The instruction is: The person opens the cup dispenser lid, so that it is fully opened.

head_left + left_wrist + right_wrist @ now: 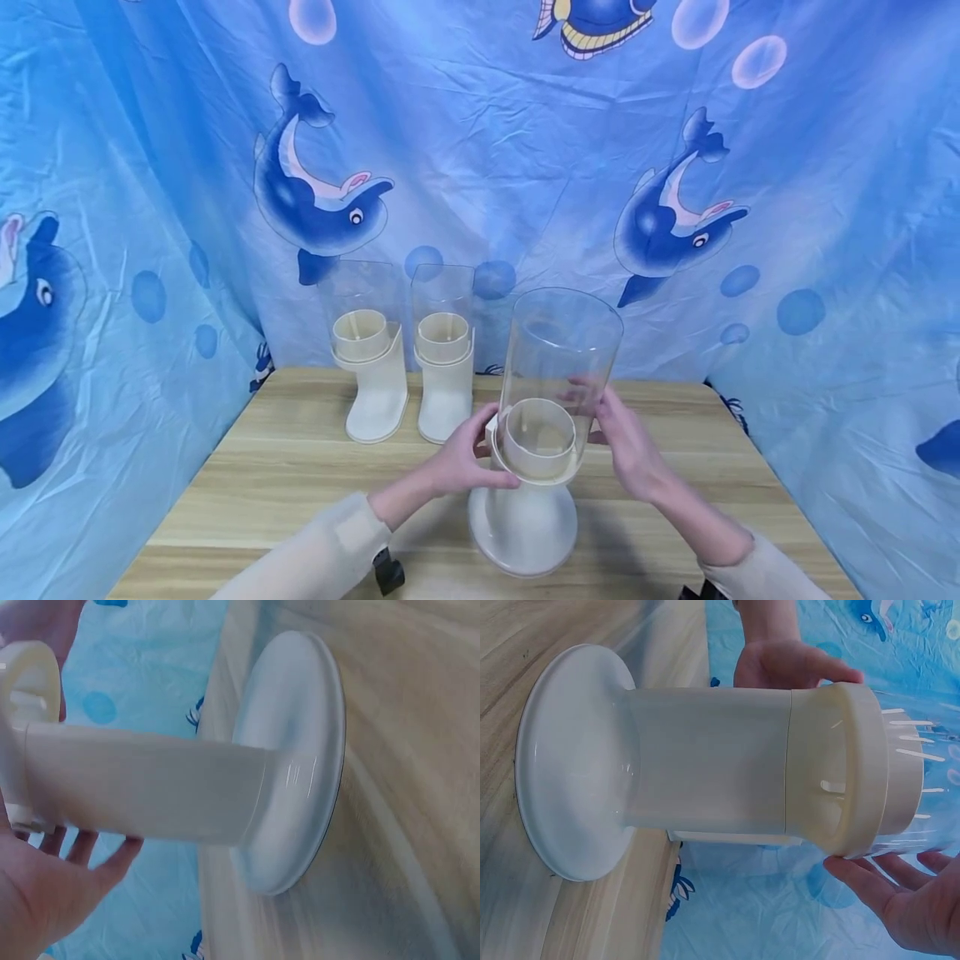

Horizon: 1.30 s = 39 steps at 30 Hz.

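White stand, head view: upright between my two hands near the front of the wooden table, round base downmost.
Clear cylinder, head view: tops the stand; a white inner ring sits within its lower part.
Left hand, head view: fingers wrapped on the collar from its left side, thumb laid across the front.
Right hand, head view: at the cylinder's right side, some fingertips seen through the clear wall.
Rear units, head view: two, white, side by side at back left, each with a clear top; blue curtain behind, printed with dolphins.
Column, left wrist view: smooth and white, running from base to collar; my left fingers bend about the collar end.
Collar rim, right wrist view: one digit of my right hand touches its edge, the others lie along the cylinder. Partly cut off at the frame edge; I cannot tell whether they grasp or merely touch.
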Available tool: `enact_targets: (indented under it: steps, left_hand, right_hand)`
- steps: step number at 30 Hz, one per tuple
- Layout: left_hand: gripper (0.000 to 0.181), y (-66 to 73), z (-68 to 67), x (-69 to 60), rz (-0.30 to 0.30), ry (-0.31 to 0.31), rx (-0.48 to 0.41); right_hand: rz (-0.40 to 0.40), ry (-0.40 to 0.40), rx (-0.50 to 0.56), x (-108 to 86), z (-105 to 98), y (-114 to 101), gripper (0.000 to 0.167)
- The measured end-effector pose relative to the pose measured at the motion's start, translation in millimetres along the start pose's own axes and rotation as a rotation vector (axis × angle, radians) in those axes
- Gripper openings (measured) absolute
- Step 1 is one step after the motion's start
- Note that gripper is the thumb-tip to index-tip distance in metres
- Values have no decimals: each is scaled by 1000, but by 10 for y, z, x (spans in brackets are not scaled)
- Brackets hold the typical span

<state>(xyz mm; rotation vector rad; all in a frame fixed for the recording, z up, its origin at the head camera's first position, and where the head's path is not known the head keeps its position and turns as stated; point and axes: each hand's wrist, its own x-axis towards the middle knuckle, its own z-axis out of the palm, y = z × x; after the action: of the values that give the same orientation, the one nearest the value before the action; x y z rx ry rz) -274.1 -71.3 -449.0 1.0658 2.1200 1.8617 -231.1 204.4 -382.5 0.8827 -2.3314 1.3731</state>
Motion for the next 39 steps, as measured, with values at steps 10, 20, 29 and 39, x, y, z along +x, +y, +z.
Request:
enact_targets:
  steps: [10,20,29,39]
  left_hand:
    - [91,-11,33,-34,-5,41,26]
    - [95,5,93,-55,-4,84,43]
    - [91,-59,43,-8,66,26,7]
    - [98,-56,149,-53,61,105,79]
  right_hand:
    - [-30,16,13,29,9,29,56]
    - [-15,30,33,43,35,7,55]
    - [-57,65,45,51,17,-9,54]
    - [-55,70,78,75,55,-22,56]
